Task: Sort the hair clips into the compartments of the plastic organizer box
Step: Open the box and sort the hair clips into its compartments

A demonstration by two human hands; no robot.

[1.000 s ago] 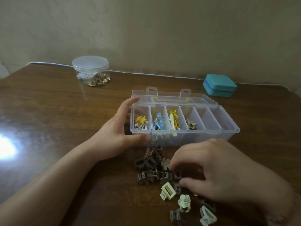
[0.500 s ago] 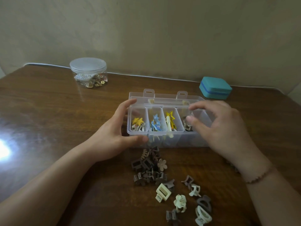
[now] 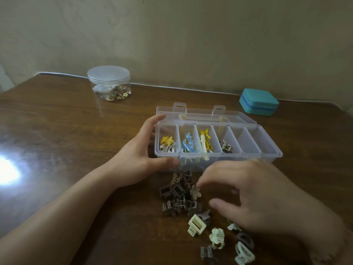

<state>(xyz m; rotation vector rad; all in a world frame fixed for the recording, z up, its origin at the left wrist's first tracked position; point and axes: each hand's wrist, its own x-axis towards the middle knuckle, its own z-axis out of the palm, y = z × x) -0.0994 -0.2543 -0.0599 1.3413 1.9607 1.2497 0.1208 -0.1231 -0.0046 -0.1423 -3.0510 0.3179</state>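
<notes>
Back from the fourth compartment, the right hand [image 3: 254,196] now hovers empty, fingers loosely spread, over the loose claw clips [image 3: 183,197] at 6 o'clock of the organizer box [image 3: 267,150]. The left hand [image 3: 141,157] grips its 9 o'clock end, probably steadying it. Of six compartments, four hold clips and two look empty.

The right hand [image 3: 263,199], blurred at the lower right of the frame, covers part of the loose hair clips [image 3: 183,197] on the tabletop [image 3: 57,150], and whether its fingertips touch the tan flower clip [image 3: 195,192] cannot be told. The organizer box [image 3: 267,148] hides its front wall behind that hand, while the left hand [image 3: 137,159] masks the box's near-left corner. Contents of the lidded jar [image 3: 108,87] at upper left are too small to identify, and both forearms are cut off by the bottom edge.
</notes>
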